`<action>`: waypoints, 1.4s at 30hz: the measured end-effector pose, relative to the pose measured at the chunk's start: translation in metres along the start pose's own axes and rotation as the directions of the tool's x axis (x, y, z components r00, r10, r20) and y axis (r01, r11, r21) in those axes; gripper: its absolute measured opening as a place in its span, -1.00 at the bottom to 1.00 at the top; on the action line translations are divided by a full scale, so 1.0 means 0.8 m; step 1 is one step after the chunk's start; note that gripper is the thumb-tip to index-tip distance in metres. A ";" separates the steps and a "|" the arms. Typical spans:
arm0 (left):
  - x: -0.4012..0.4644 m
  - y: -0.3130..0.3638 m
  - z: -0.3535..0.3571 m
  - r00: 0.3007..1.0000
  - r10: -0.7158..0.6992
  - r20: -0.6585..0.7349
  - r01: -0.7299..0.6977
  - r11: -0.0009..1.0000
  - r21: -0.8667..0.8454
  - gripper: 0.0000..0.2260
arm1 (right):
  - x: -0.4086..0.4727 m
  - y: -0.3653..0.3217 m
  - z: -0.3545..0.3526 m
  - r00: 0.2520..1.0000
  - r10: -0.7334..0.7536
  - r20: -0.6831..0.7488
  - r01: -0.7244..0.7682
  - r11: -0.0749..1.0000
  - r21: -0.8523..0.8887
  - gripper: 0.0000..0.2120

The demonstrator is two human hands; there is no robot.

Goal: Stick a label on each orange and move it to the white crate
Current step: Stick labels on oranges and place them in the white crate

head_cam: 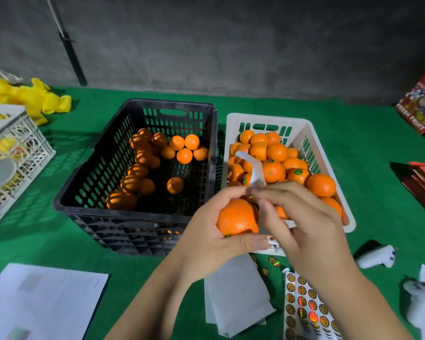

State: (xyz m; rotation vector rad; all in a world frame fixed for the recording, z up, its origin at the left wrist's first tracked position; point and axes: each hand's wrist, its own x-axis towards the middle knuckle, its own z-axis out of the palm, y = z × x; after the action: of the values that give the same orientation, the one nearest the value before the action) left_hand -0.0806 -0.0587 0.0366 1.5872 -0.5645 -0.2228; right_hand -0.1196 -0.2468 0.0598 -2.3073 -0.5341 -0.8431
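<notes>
Holding an orange (237,218) over the white crate's (233,119) near-left corner.
Left hand (206,238) grips it; right hand (302,222) pinches a white backing strip (254,171) above it.

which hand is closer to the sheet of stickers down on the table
Right. The right hand hangs just above the sticker sheet, pinching a white strip. The left hand holds an orange farther left.

An orange (237,218) is held above the near edge of the white crate (304,133), which is heaped with labelled oranges (276,165).
</notes>
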 end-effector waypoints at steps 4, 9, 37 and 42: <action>-0.003 -0.003 0.004 0.999 -0.032 -0.040 0.028 0.996 -0.086 -0.29 | -0.010 0.000 0.001 0.993 -0.006 0.114 0.005 1.000 0.013 -0.78; -0.009 -0.010 0.004 0.996 -0.065 -0.069 0.055 0.989 -0.141 -0.23 | -0.017 -0.005 -0.009 0.941 0.062 0.331 -0.065 0.998 -0.003 -0.53; -0.001 -0.042 -0.036 0.932 -0.293 -0.215 0.146 0.843 -0.518 -0.75 | 0.006 0.123 0.055 0.478 0.807 0.347 -0.877 0.419 0.234 -0.04; 0.041 -0.053 -0.053 0.913 -0.245 -0.326 0.117 0.922 -0.368 -0.82 | -0.001 0.094 0.082 0.594 0.482 0.644 -0.749 0.039 0.662 0.05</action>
State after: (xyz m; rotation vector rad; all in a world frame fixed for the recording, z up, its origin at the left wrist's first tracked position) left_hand -0.0235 -0.0370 0.0065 1.2957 -0.0738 -0.1496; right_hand -0.0503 -0.2578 -0.0112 -1.2416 0.0510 0.2660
